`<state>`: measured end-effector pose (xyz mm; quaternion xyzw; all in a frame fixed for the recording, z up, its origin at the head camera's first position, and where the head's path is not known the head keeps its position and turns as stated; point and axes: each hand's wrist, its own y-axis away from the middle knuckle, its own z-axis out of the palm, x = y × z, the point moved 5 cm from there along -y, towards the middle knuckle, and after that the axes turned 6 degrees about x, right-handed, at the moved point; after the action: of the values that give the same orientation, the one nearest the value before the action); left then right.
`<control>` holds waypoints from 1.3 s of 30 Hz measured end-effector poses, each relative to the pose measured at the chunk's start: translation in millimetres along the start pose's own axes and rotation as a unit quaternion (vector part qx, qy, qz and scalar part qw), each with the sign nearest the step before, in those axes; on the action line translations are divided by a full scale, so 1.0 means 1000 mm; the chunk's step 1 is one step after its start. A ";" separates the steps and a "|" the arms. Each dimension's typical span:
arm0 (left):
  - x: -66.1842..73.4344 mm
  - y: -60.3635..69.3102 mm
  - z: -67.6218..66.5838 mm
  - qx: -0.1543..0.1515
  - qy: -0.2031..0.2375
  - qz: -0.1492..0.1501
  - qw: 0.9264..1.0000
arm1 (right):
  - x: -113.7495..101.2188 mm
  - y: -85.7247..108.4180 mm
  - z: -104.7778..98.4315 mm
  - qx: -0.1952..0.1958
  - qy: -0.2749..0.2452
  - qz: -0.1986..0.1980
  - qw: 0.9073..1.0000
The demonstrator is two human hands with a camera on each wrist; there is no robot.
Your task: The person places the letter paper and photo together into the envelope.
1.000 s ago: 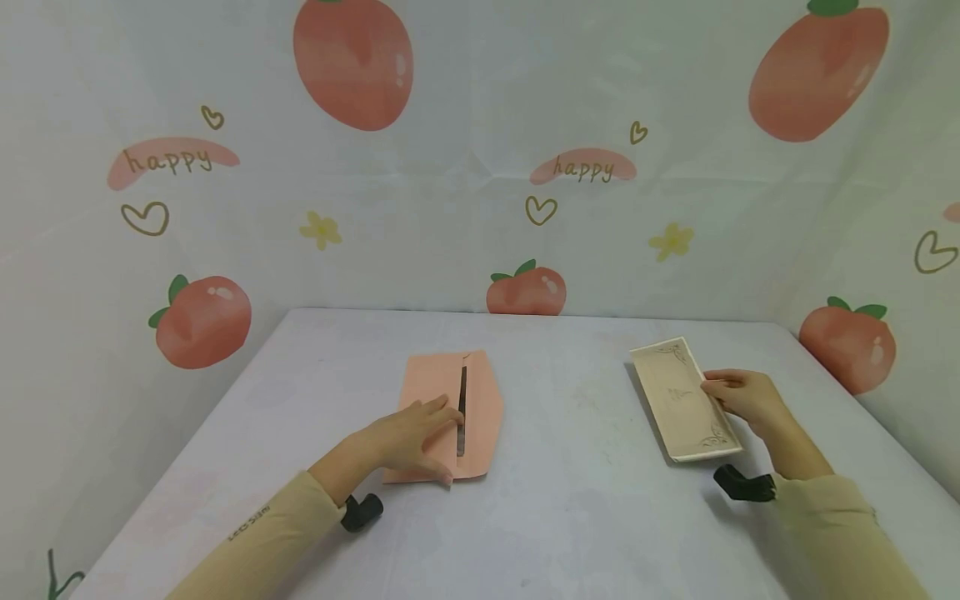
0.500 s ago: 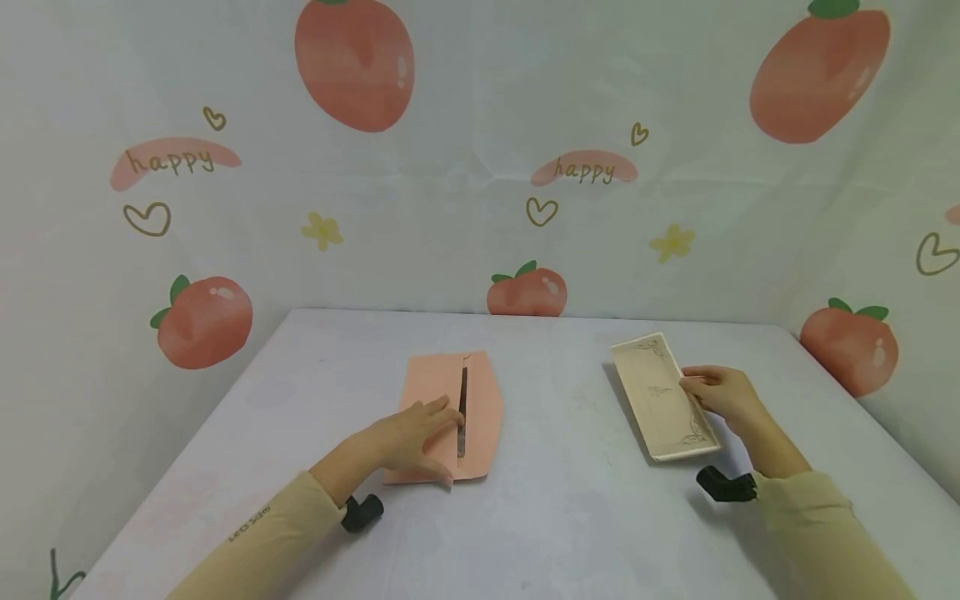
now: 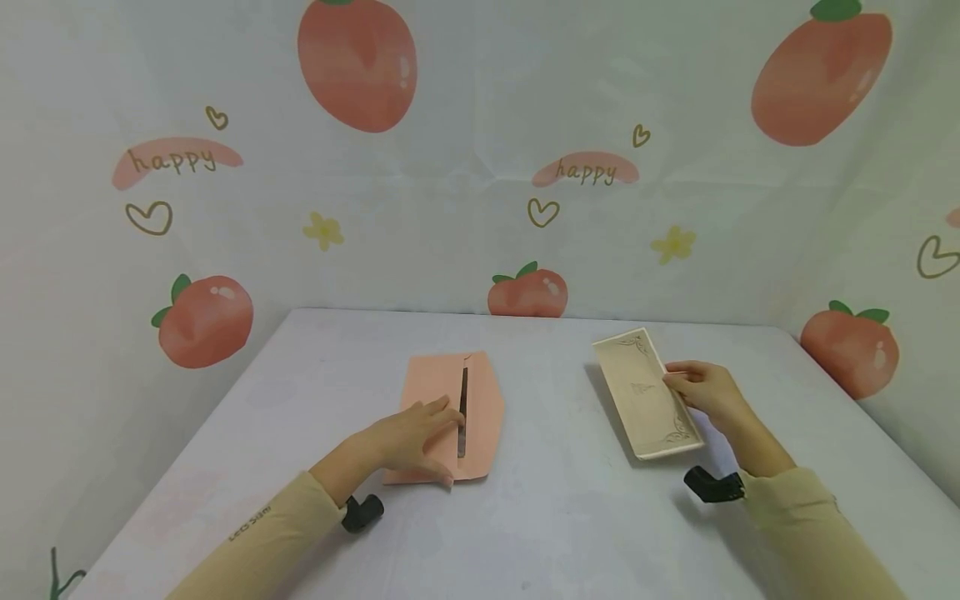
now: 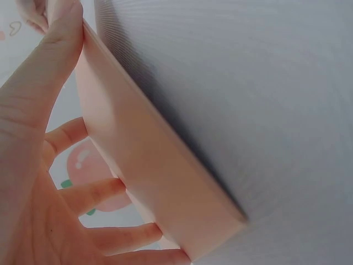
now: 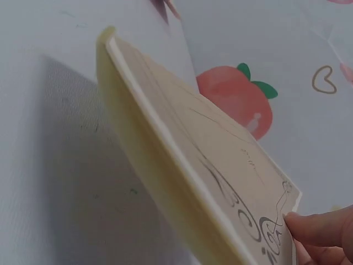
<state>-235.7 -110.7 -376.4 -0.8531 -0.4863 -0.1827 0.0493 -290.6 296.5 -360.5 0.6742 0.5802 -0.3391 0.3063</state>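
Observation:
On the table lies a pink envelope [image 3: 483, 417] with a pointed flap to the right and a narrow dark slit [image 3: 462, 412] along it. My left hand [image 3: 408, 437] rests over it, fingers spread across its top near the slit. In the left wrist view the thumb [image 4: 58, 38] is at one end of the envelope's edge. Off to the right, my right hand [image 3: 708, 396] pinches the right side of a cream card [image 3: 648, 396] with scroll ornaments at its corners. That card is raised and tilted, casting a shadow. Its far fingers are hidden behind it.
A white table [image 3: 540, 525] runs back to a white curtain [image 3: 450, 208] printed with peaches, hearts and the word "happy". Black wrist mounts, one on the left [image 3: 362, 513] and one on the right [image 3: 714, 484], stick out below the sleeves.
My right hand has moved left with the card, bringing it closer to the envelope. My left hand and the envelope have stayed in place.

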 end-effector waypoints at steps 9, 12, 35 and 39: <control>-0.001 -0.001 0.001 0.000 0.001 0.000 1.000 | -0.004 0.000 0.007 -0.010 -0.004 0.007 1.000; -0.002 -0.001 0.002 -0.001 0.000 0.000 1.000 | -0.006 0.000 0.010 -0.012 -0.010 0.006 1.000; 0.000 -0.001 0.000 0.003 -0.003 0.004 1.000 | -0.029 0.004 0.032 -0.022 -0.024 -0.025 0.999; 0.001 0.000 0.000 0.006 -0.004 0.010 1.000 | -0.033 0.005 0.036 -0.025 -0.018 -0.032 0.999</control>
<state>-235.6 -109.9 -376.5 -0.8583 -0.4788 -0.1762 0.0545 -292.5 248.4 -354.4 0.6414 0.6040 -0.3458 0.3229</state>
